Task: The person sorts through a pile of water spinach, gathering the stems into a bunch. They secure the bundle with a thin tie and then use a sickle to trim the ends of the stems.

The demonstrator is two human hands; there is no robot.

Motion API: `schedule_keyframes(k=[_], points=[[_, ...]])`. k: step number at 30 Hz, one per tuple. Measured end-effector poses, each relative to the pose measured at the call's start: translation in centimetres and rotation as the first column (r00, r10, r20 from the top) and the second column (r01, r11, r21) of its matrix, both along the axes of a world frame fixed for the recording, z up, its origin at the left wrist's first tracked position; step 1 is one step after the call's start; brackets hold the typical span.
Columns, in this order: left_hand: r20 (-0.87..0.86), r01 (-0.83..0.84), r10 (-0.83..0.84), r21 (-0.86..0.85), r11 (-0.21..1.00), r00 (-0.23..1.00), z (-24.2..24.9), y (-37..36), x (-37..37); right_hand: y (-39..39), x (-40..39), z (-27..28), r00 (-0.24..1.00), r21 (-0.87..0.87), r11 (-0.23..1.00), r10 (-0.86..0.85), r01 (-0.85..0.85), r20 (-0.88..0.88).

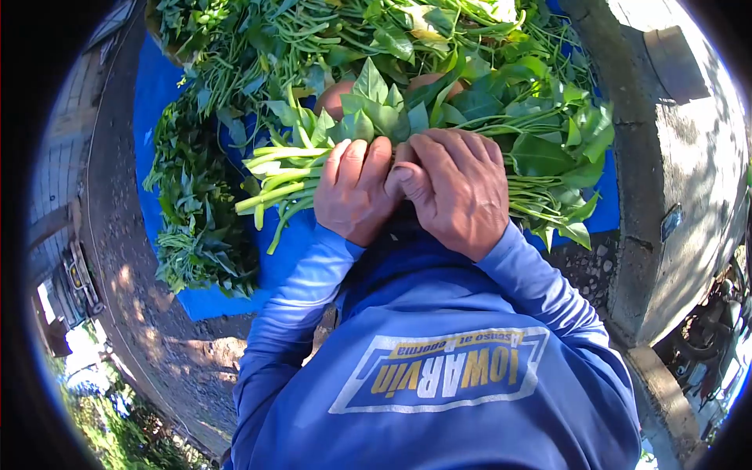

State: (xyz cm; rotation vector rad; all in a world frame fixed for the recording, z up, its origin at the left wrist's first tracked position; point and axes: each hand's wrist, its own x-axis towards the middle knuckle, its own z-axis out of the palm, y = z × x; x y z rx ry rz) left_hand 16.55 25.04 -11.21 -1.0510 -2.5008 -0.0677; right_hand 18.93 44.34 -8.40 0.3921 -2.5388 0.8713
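Observation:
A bundle of leafy green stems lies crosswise in front of my body, its cut ends to the left and broad leaves to the right. My left hand and my right hand are side by side, both wrapped over the bundle, with their thumbs close together in the middle. Leaves stand up just beyond my fingers, and my knees show behind them. The palms and the stems beneath them are hidden.
Piles of loose greens cover the far part of a blue sheet. More dark leafy bunches lie at the left. A concrete block borders the right side, with dirt ground at the left.

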Motion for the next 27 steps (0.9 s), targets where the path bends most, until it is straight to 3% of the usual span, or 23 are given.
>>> schedule_keyframes(k=[1,3,6,8,10,12,14,19,24,27], points=[[0.048,-0.050,0.051,-0.008,0.999,0.998,0.4,0.3,0.9,0.1,0.3,0.0,1.000,-0.029,1.000,0.002,-0.003,-0.008],[0.195,-0.174,0.174,-0.016,0.985,0.965,1.6,1.0,2.6,0.7,0.3,0.9,0.985,-0.005,0.996,0.091,-0.091,0.147],[0.486,-0.146,0.079,0.102,0.984,0.870,5.2,-0.3,4.1,1.4,0.0,3.2,0.931,0.064,0.973,0.191,-0.222,0.312],[0.570,-0.130,-0.039,0.253,0.959,0.821,6.7,-1.3,3.7,1.0,0.3,4.5,0.901,0.154,0.955,0.174,-0.252,0.398],[0.597,-0.218,-0.045,0.361,0.907,0.801,7.4,-2.2,4.2,0.6,0.9,5.0,0.887,0.179,0.944,0.180,-0.277,0.426],[0.593,-0.373,0.063,0.418,0.828,0.803,8.0,-3.1,5.1,0.3,1.8,5.2,0.880,0.185,0.939,0.185,-0.290,0.437],[0.410,-0.397,0.260,0.297,0.869,0.874,9.0,-3.6,4.2,0.2,2.7,5.0,0.875,0.156,0.943,0.201,-0.295,0.441],[0.478,-0.490,0.424,0.014,0.872,0.769,9.4,-4.8,5.2,0.6,4.3,5.2,0.847,0.072,0.937,0.273,-0.341,0.455],[0.327,-0.571,0.540,-0.001,0.821,0.776,10.2,-4.3,5.3,0.4,4.9,5.6,0.828,0.026,0.938,0.293,-0.347,0.478],[0.370,-0.630,0.619,-0.107,0.769,0.693,8.7,-5.8,6.1,0.3,5.0,5.7,0.825,0.003,0.936,0.310,-0.353,0.473]])
